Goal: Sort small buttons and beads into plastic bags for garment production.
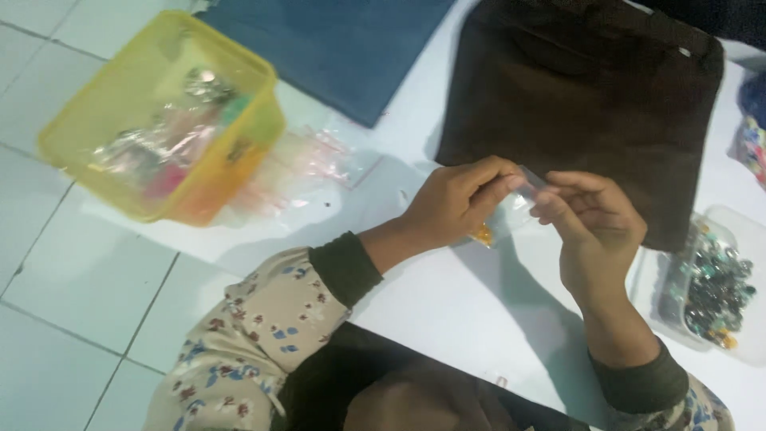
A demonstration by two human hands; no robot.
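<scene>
My left hand [459, 199] and my right hand [594, 223] meet over a white sheet [447, 303] on the tiled floor. Between their fingertips they pinch a small clear plastic bag [519, 199]. Something small and orange [483, 235] shows at the bag's lower end, under my left hand. Both sleeves are floral with dark cuffs.
A yellow plastic tub [163, 120] with small packets stands at the left, with loose clear bags [307, 164] beside it. A dark brown cloth [582, 96] and a blue cloth [335, 48] lie beyond my hands. A clear tray of beads [714, 287] sits at the right.
</scene>
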